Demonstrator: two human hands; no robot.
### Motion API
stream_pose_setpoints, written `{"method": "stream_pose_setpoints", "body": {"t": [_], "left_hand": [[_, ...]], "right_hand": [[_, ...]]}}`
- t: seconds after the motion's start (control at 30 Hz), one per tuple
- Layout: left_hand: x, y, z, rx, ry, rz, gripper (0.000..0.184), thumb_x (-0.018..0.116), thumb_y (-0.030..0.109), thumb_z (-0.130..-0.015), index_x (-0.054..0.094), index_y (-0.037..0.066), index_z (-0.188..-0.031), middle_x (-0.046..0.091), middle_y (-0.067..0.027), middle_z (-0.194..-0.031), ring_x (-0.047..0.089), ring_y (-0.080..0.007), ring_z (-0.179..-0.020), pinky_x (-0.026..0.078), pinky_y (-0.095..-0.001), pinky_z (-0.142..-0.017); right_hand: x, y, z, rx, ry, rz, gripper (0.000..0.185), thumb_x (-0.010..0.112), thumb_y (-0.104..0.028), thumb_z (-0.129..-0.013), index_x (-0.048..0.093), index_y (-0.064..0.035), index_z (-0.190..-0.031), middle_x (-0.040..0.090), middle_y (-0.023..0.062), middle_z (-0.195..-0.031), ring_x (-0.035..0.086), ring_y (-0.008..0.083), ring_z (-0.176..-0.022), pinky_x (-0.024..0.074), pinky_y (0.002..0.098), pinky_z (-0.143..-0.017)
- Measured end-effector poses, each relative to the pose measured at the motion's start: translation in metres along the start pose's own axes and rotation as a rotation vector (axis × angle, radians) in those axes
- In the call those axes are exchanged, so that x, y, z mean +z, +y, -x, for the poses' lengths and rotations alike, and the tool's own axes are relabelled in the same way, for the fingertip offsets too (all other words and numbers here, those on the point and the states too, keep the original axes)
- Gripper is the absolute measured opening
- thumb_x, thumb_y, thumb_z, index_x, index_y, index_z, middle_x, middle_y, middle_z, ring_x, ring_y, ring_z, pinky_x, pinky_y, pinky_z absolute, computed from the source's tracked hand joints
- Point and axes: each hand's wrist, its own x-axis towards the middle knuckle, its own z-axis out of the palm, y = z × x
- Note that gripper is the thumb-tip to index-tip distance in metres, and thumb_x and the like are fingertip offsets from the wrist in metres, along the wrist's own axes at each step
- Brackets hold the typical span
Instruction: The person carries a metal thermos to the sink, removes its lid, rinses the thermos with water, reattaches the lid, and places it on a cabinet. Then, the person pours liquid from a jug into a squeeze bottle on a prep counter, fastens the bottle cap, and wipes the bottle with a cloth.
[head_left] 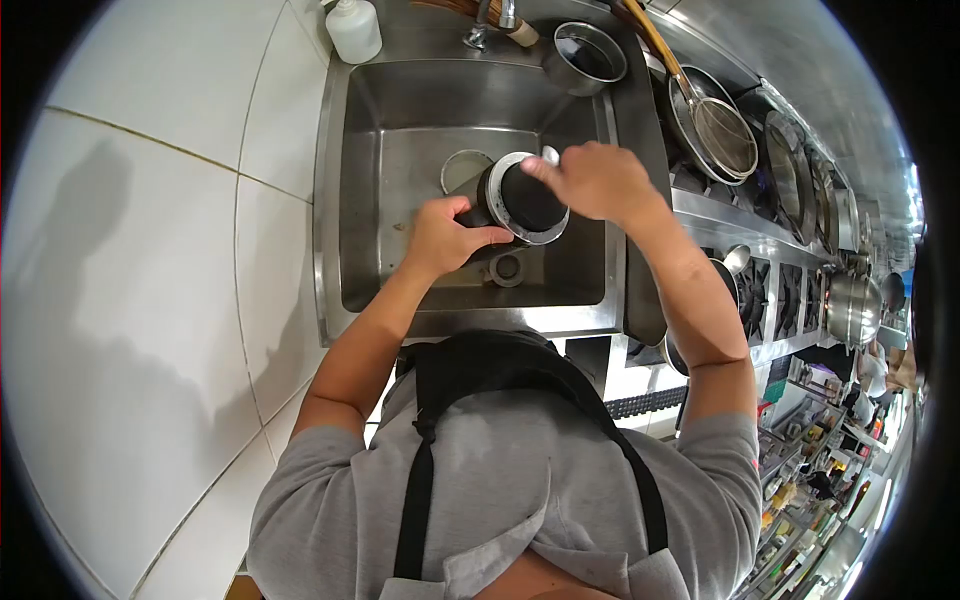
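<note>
Black, white-rimmed container (533, 200), top facing up: left hand (440, 238) clasps its near-left side, right hand (605, 182) at its far-right rim, grip unclear!

Black apron straps (414, 510) cross a short-sleeved grey shirt (490, 470).

Large white wall tiles (140, 260) fill our left; upper right we've shiny stainless-steel panelling (825, 75), then a black-grated metal stove (790, 295), crowded grey metal shelving (812, 391) and glowing white strip lights (883, 503)!
</note>
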Motion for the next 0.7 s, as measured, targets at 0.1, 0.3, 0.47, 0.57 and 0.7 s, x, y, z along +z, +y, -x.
{"method": "stream_pose_setpoints", "body": {"t": [0.1,0.3,0.47,0.57,0.7], "left_hand": [[-0.004,0.007,0.001,-0.058,-0.007,-0.036,0.038,0.089,0.025,-0.065,0.071,0.0,-0.088,0.07,-0.0033,-0.077,0.06,-0.0068,-0.071,0.049,-0.0258,-0.066],[-0.006,0.012,-0.002,0.009,0.016,-0.013,0.038,0.089,0.025,-0.064,0.07,-0.001,-0.085,0.07,-0.004,-0.075,0.06,-0.0071,-0.068,0.049,-0.0261,-0.064],[-0.011,0.006,-0.002,-0.03,0.034,0.11,0.037,0.089,0.025,-0.064,0.069,-0.001,-0.081,0.068,-0.0041,-0.072,0.058,-0.0071,-0.066,0.048,-0.0262,-0.062],[-0.017,0.021,-0.004,-0.023,0.003,-0.077,0.04,0.09,0.028,-0.061,0.07,-0.001,-0.081,0.069,-0.0078,-0.073,0.061,-0.0108,-0.065,0.049,-0.0294,-0.062],[-0.014,0.019,-0.004,-0.016,0.053,-0.03,0.039,0.089,0.028,-0.062,0.069,-0.002,-0.077,0.068,-0.0079,-0.069,0.061,-0.0106,-0.064,0.048,-0.03,-0.06]], "right_hand": [[-0.006,0.011,-0.002,-0.024,0.026,0.013,0.067,0.049,-0.067,-0.087,0.07,-0.0036,-0.092,0.069,0.0203,-0.081,0.068,0.0395,-0.08,0.0535,0.0462,-0.074],[-0.003,-0.012,-0.004,0.111,-0.308,0.017,0.071,0.068,-0.056,-0.077,0.057,-0.0039,-0.124,0.064,0.0206,-0.113,0.06,0.0373,-0.107,0.0488,0.0449,-0.091],[0.006,0.027,-0.004,-0.554,0.191,-0.345,0.078,0.079,-0.043,-0.07,0.05,-0.0164,-0.137,0.053,0.0184,-0.131,0.052,0.0358,-0.118,0.0468,0.0416,-0.094],[0.021,0.015,-0.004,-0.598,0.122,-0.277,0.079,0.082,-0.041,-0.066,0.052,-0.0184,-0.136,0.053,0.0163,-0.13,0.052,0.0337,-0.115,0.0473,0.0407,-0.094],[0.031,0.003,-0.006,-0.407,0.214,-0.317,0.07,0.083,-0.037,-0.066,0.059,-0.0174,-0.128,0.058,0.0147,-0.115,0.057,0.032,-0.106,0.0493,0.0395,-0.089]]}}
